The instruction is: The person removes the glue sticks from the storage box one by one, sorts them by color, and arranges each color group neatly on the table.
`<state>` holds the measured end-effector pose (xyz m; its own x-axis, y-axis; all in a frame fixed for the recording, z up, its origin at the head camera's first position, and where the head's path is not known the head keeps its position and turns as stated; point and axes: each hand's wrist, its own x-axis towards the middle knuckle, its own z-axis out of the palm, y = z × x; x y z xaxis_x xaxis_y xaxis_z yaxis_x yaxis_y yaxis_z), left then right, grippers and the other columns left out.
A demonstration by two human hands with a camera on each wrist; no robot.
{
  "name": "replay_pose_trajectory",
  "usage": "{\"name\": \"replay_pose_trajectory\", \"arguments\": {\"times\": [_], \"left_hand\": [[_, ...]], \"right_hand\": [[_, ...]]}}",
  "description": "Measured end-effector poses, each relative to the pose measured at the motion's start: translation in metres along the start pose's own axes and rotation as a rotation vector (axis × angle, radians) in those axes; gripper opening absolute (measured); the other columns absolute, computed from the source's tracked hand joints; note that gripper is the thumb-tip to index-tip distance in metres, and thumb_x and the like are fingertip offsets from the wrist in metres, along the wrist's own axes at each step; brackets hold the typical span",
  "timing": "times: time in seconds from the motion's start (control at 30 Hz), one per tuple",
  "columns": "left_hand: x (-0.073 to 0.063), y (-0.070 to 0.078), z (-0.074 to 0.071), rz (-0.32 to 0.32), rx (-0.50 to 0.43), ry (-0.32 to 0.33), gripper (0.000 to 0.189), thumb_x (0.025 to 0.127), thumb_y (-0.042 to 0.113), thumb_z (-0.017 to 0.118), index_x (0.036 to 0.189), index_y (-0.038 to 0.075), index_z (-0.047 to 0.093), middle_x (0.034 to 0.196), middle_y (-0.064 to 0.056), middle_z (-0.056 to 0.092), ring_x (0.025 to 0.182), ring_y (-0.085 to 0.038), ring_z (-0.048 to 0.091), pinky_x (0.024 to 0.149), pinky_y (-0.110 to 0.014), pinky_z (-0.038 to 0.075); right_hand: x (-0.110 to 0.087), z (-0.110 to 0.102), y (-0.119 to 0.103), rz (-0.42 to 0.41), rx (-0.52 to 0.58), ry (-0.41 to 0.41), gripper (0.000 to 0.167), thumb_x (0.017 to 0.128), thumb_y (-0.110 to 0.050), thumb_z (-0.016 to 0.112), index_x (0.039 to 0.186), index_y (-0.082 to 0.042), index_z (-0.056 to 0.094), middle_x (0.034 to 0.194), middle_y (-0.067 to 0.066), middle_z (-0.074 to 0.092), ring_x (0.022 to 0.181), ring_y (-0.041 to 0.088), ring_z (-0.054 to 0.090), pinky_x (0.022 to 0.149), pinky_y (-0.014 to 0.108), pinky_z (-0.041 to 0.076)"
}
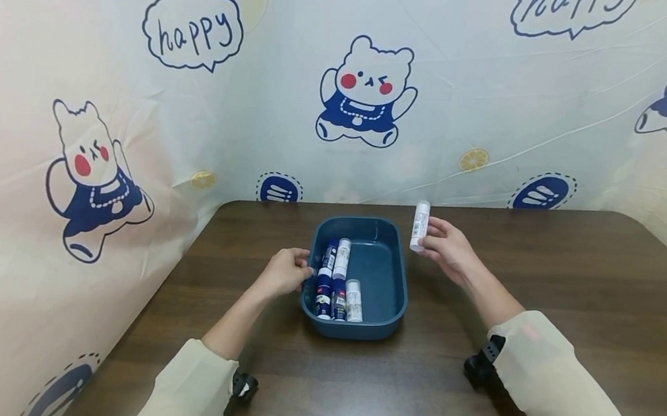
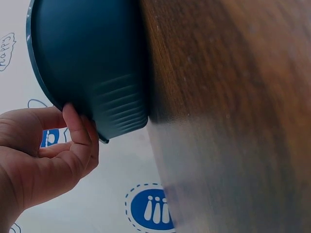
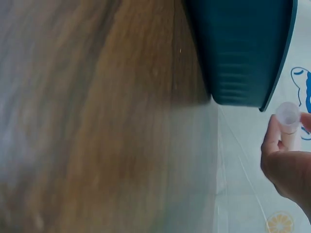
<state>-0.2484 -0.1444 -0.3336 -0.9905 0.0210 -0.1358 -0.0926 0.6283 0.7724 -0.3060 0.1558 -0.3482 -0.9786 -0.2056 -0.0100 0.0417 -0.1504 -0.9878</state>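
A dark teal plastic bin [image 1: 400, 296] stands on the table with several glue sticks lying in its left half. Among them are a blue glue stick [image 1: 328, 257] and a white glue stick [image 1: 354, 300]. My left hand [image 1: 287, 271] pinches the bin's left rim, its thumb on the rim and fingers against the outer wall in the left wrist view. Beyond the bin's right rim, my right hand [image 1: 450, 251] holds another white glue stick [image 1: 420, 226] upright between thumb and fingers, above the table. In the right wrist view that glue stick's end [image 3: 288, 114] faces the camera.
The brown wood-grain table [image 1: 351, 386] extends around the bin. A pale curtain [image 1: 458, 65] printed with cartoon bears hangs behind and along the sides of it. A dark device [image 1: 482, 362] is strapped at the right wrist, and another [image 1: 244, 386] at the left.
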Motion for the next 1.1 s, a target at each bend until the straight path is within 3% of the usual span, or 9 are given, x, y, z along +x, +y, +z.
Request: {"name": "replay_pose_trajectory", "arguments": {"times": [0.37, 0.63, 1.1], "left_hand": [[0.0, -0.001, 0.0, 0.002, 0.01, 0.002, 0.042, 0.092, 0.006, 0.054, 0.132, -0.001, 0.045, 0.087, -0.01, 0.052, 0.077, -0.022, 0.055, 0.063, -0.028, 0.052], [0.001, -0.001, 0.001, 0.0, 0.007, 0.0, 0.043, 0.092, 0.006, 0.054, 0.133, -0.001, 0.045, 0.085, -0.01, 0.051, 0.077, -0.022, 0.054, 0.064, -0.028, 0.052], [-0.001, 0.002, 0.0, 0.034, -0.01, -0.006, 0.042, 0.091, 0.003, 0.054, 0.131, -0.006, 0.045, 0.082, -0.009, 0.049, 0.075, -0.021, 0.055, 0.063, -0.03, 0.053]], "right_hand": [[-0.003, -0.015, 0.003, 0.108, -0.165, 0.034, 0.068, 0.085, 0.008, 0.046, 0.143, 0.008, 0.01, 0.139, 0.03, 0.025, 0.103, 0.028, 0.048, 0.085, 0.03, 0.047], [-0.005, -0.021, 0.004, 0.232, -0.259, 0.057, 0.068, 0.086, 0.004, 0.049, 0.143, 0.008, 0.012, 0.137, 0.032, 0.027, 0.109, 0.033, 0.047, 0.087, 0.034, 0.047], [-0.002, -0.03, 0.01, 0.29, -0.419, 0.05, 0.063, 0.088, 0.0, 0.05, 0.142, 0.008, 0.019, 0.134, 0.03, 0.031, 0.105, 0.03, 0.046, 0.084, 0.034, 0.048]]}}
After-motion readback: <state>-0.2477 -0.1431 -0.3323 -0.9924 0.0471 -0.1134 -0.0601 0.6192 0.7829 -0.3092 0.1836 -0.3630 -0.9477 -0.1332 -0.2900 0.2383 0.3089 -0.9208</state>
